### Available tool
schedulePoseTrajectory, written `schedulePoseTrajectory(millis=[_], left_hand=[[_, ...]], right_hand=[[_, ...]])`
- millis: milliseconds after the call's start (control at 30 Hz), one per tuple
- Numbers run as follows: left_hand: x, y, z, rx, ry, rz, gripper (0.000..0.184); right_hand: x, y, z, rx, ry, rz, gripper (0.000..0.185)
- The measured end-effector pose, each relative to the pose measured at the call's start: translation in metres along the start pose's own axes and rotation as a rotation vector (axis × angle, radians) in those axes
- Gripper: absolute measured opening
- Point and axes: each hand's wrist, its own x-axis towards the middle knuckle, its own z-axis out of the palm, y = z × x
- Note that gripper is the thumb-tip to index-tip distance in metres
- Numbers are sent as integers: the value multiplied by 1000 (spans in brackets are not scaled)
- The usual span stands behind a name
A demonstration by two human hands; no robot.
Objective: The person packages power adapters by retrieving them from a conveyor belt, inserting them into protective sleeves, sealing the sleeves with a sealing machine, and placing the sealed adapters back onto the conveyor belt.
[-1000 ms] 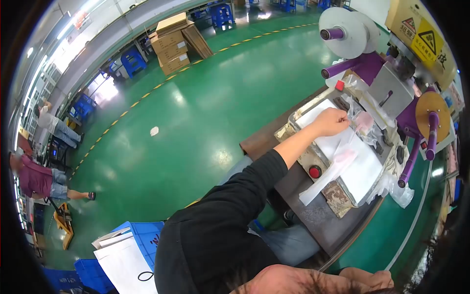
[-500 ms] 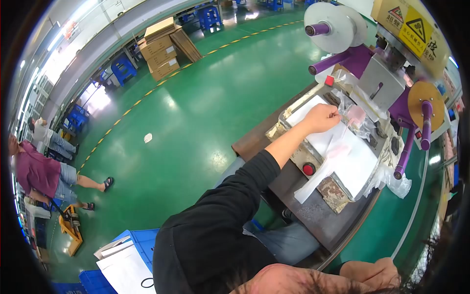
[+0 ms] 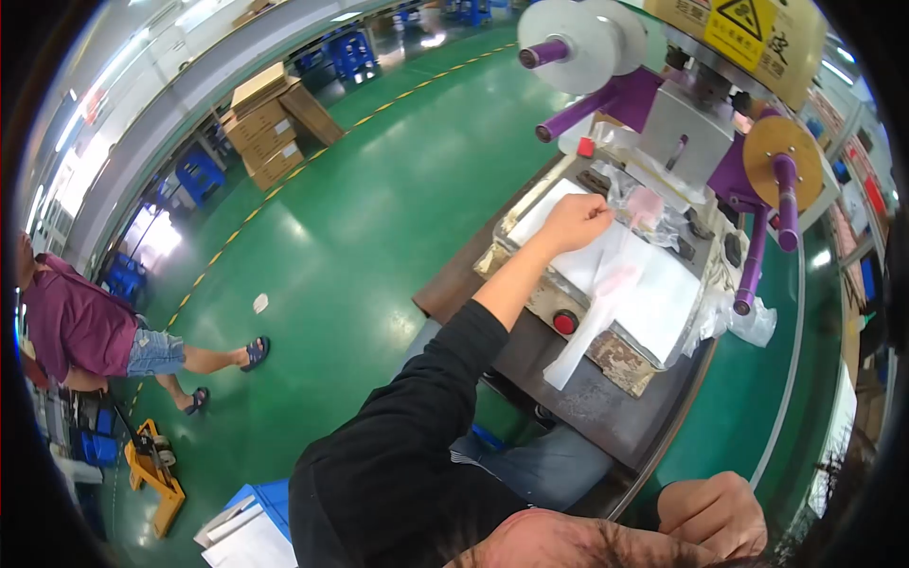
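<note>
My left hand (image 3: 578,223) is closed in a pinch over the white sheet (image 3: 653,308) on the machine bed; whatever its fingertips hold is too small to make out. A translucent strip with a pink patch (image 3: 589,333) runs from near that hand over the bed's front edge. Beyond the fingers lies crumpled clear film with a pink piece (image 3: 646,206). My right hand (image 3: 715,516) is curled closed at the bottom right, away from the machine, and its inside is hidden.
A red button (image 3: 565,322) sits on the bed's near edge. Purple rollers (image 3: 748,260) and a white reel (image 3: 578,43) flank the press head (image 3: 739,38). At left a person (image 3: 90,322) walks by a yellow pallet jack (image 3: 154,478). Cartons (image 3: 260,133) stand behind.
The whole view has shifted, so the machine appears further left. My left hand stays closed over the sheet. The person at left has come nearer with the pallet jack.
</note>
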Motion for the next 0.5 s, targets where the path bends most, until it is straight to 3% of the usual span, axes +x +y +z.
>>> schedulePoseTrajectory(millis=[33,167,233,300,367,433,500], left_hand=[[1,0,1,-9,-12,9,22],[2,-1,0,8,-23,-21,20],[3,-4,0,0,-22,-35,20],[1,-5,0,-4,-32,-42,20],[2,-6,0,19,-31,-42,24],[2,-6,1,30,-35,-41,26],[2,-4,1,17,-42,-53,26]], right_hand=[[-5,-4,4,-58,208,33,28],[8,-3,-9,-18,194,36,27],[48,12,-43,199,-593,48,26],[46,12,-41,302,-978,53,26],[5,7,-7,163,-260,-43,24],[-5,5,1,86,102,-90,23],[-3,6,0,99,103,-110,23]])
